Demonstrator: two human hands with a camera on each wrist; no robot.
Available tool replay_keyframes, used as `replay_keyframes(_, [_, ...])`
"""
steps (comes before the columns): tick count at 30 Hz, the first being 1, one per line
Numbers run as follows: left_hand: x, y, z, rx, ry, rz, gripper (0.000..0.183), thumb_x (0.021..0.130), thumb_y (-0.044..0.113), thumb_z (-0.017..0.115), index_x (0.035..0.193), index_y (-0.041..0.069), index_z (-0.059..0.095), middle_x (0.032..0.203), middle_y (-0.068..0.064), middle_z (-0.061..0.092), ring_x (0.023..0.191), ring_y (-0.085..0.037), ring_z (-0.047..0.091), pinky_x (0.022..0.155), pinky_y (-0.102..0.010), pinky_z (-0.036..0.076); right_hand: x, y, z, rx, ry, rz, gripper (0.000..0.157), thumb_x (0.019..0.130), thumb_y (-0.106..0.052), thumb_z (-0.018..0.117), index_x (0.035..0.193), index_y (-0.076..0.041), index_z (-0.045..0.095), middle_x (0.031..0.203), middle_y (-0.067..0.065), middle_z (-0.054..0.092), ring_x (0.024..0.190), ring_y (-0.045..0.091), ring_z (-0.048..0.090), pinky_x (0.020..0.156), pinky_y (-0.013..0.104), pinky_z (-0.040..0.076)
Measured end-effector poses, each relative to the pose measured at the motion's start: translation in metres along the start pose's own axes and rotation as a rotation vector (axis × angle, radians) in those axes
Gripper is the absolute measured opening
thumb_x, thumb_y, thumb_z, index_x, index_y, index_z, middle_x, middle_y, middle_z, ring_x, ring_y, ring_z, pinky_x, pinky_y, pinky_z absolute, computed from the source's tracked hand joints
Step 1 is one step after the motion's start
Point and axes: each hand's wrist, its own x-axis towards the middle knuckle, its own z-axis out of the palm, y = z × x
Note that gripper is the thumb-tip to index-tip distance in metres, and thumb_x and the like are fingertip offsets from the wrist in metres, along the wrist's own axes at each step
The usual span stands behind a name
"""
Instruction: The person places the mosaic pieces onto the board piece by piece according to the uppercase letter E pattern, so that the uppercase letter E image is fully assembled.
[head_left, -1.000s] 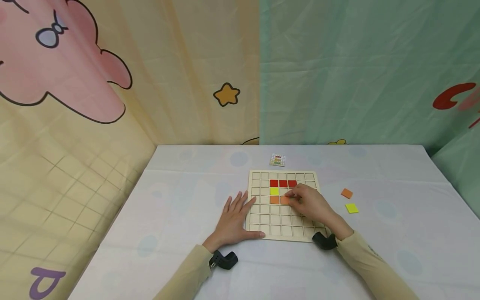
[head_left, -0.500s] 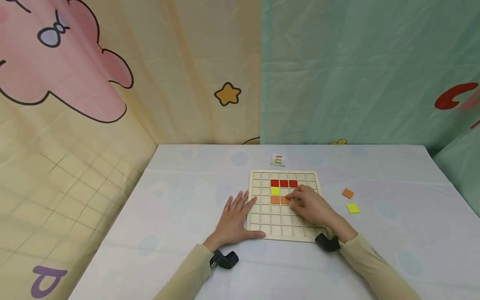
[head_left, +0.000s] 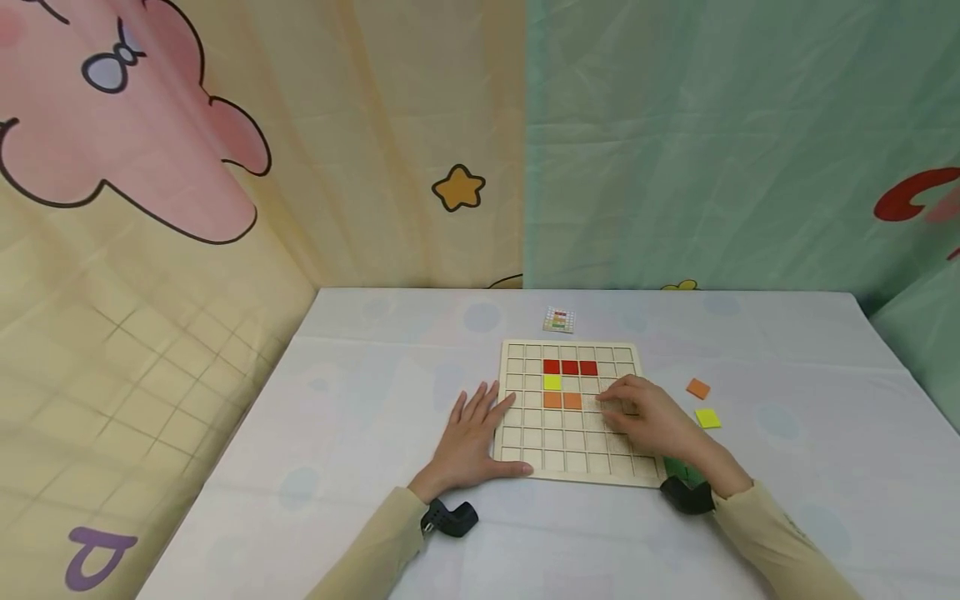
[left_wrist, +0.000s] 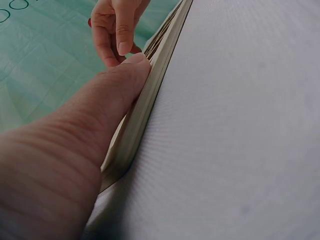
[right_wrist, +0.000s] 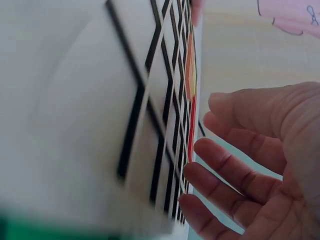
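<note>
A pale wooden grid board [head_left: 555, 461] lies on the table. Three red tiles [head_left: 570, 367] form a row in its upper part, with one yellow tile [head_left: 552, 382] below the leftmost and two orange tiles [head_left: 562, 401] under that. My left hand [head_left: 467, 442] rests spread at the board's left side, its thumb [left_wrist: 125, 75] on the front rim. Over the board's right half hovers my right hand [head_left: 648, 417], fingers loosely bent and nothing between them in the right wrist view.
A loose orange tile [head_left: 698, 389] and a yellow tile [head_left: 707, 418] lie right of the board. Something green [head_left: 681, 471] shows partly under the right wrist. A small pattern card [head_left: 558, 320] lies behind the board.
My right hand has let go of the second orange tile, now lying flat in its cell, and has drawn back to the right. The green thing has come into view. My left hand stays put.
</note>
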Motion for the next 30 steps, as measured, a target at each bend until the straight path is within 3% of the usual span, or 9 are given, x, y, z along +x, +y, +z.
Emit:
replay_keyframes(6, [0.0, -0.001, -0.001, 0.006, -0.009, -0.013, 0.104, 0.074, 0.073, 0.06, 0.152, 0.014, 0.023, 0.158, -0.01, 0.009, 0.143, -0.026, 0.002, 0.113, -0.047, -0.002, -0.014, 0.019, -0.023, -0.053, 0.118, 0.112, 0.018, 0.088, -0.007, 0.067, 0.105, -0.001, 0.07, 0.102, 0.01, 0.062, 0.094, 0.031, 0.059, 0.079, 0.05, 0.048])
replay_keyframes(13, [0.0, -0.001, 0.0, -0.001, -0.008, -0.011, 0.105, 0.074, 0.073, 0.06, 0.152, 0.013, 0.023, 0.157, -0.011, 0.01, 0.143, -0.026, 0.003, 0.113, -0.047, -0.002, -0.023, 0.038, -0.048, -0.154, 0.172, 0.322, 0.024, 0.088, -0.015, 0.068, 0.105, 0.002, 0.069, 0.101, 0.021, 0.062, 0.088, 0.037, 0.059, 0.073, 0.05, 0.048])
replay_keyframes(24, [0.0, 0.0, 0.0, 0.006, -0.006, -0.013, 0.104, 0.074, 0.073, 0.06, 0.152, 0.014, 0.023, 0.158, -0.01, 0.009, 0.143, -0.025, 0.002, 0.113, -0.045, -0.002, -0.034, 0.056, -0.063, -0.229, 0.118, 0.459, 0.043, 0.087, -0.024, 0.068, 0.112, 0.011, 0.063, 0.102, 0.028, 0.056, 0.087, 0.038, 0.053, 0.069, 0.05, 0.046])
replay_keyframes(30, [0.0, 0.0, 0.001, 0.01, -0.007, -0.009, 0.104, 0.074, 0.073, 0.06, 0.152, 0.015, 0.022, 0.158, -0.009, 0.009, 0.143, -0.025, 0.002, 0.113, -0.045, -0.003, -0.035, 0.063, -0.059, -0.234, 0.086, 0.495, 0.038, 0.087, -0.022, 0.068, 0.105, 0.011, 0.066, 0.098, 0.026, 0.057, 0.079, 0.032, 0.051, 0.064, 0.042, 0.044])
